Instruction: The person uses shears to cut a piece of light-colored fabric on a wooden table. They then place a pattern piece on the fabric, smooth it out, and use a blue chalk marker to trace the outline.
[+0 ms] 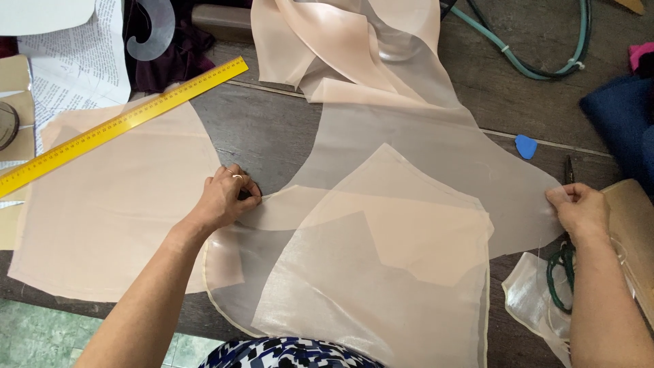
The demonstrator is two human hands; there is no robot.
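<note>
Leftmost, a long yellow metal ruler (pixel 122 121) lies slantwise over an opaque peach fabric panel (pixel 109 204) spread flat on the dark wooden worktable (pixel 272 129); printed paper pattern sheets (pixel 75 61) and a clear plastic curve template (pixel 153 31) sit at the top corner. Just right of that panel, the left hand (pixel 225 197) is closed in a pinch on the left edge of the sheer pale-peach organza sheet (pixel 422 157), thumb and fingertips pressed together where the curved edge meets a cut pattern-shaped layer of the same sheer cloth (pixel 381 272). That sheet runs from a loose bundle at the top centre down across the table, over the cut layer lying in front of the person. A small blue tailor's chalk (pixel 525 146) rests on the table beyond it, well apart from either hand. At the far right the right hand (pixel 579 208) is curled shut on the sheet's right edge, near a tan cardboard piece (pixel 633 225) and green-handled scissors (pixel 562 272) partly under the wrist.

Smoothing such slippery cloth well, I judge, calls for even, gentle tension from both pinches, pulling outward along the grain rather than the bias, keeping the edges of the layers matched and letting no wrinkle get trapped beneath.
</note>
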